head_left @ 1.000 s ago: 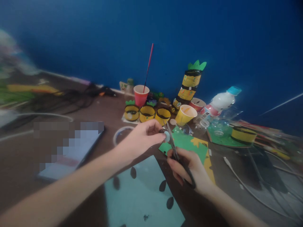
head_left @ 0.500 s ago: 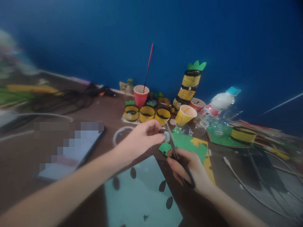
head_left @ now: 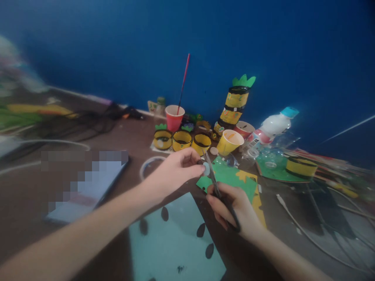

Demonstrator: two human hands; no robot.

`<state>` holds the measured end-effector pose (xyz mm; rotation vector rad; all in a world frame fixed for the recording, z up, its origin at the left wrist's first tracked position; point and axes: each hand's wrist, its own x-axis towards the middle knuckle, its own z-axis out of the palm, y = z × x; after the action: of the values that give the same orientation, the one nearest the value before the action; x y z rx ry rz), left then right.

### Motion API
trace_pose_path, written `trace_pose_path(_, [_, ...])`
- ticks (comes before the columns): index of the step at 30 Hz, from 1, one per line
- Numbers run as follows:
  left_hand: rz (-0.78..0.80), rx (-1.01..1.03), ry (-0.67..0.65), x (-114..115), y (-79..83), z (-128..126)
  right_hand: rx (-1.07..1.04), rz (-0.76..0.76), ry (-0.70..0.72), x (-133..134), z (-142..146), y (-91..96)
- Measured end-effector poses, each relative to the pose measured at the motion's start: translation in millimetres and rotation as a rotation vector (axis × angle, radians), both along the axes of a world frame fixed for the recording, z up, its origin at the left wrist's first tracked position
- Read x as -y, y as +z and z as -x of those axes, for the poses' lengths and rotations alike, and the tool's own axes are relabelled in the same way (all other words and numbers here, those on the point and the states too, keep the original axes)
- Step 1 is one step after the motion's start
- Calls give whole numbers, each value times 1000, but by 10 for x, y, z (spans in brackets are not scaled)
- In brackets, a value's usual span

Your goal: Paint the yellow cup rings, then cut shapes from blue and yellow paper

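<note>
Head view:
1. Left hand [head_left: 177,171]: closed in a pinch on a small pale-blue disc [head_left: 206,168], held up at the fingertips.
2. Right hand [head_left: 246,210]: gripping metal-bladed scissors with black handles [head_left: 216,185]; blades slightly parted at the tips, pointing away from the person, beside the disc. Whether the disc sits between them cannot be told.
3. Step in hand, by judgement: trimming the disc. The next snip calls for a steady pinch, a slight turn of the disc, and fingertips clear of the blades.
4. Pale blue-green rectangular sheet [head_left: 178,242], below the hands: bears dark teardrop marks, holes or pieces unclear.
5. Bright green flat sheet [head_left: 231,179]: beyond the right hand, overlapping a yellow sheet [head_left: 259,207].
6. Three black-rimmed yellow rings [head_left: 182,146]: in a row beyond the left hand.
</note>
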<state>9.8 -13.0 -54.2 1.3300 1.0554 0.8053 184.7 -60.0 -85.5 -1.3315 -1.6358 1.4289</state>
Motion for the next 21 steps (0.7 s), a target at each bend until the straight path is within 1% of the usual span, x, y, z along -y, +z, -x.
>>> trace_pose_path(6, [4, -5, 1, 8, 3, 12, 4, 0, -6, -9, 3, -14])
trace_pose_path(14, [-4, -40, 6, -4, 37, 12, 5, 13, -11, 7, 17, 13])
trace_pose_path(21, [-11, -44, 8, 12, 14, 21, -5, 10, -14, -12, 15, -19])
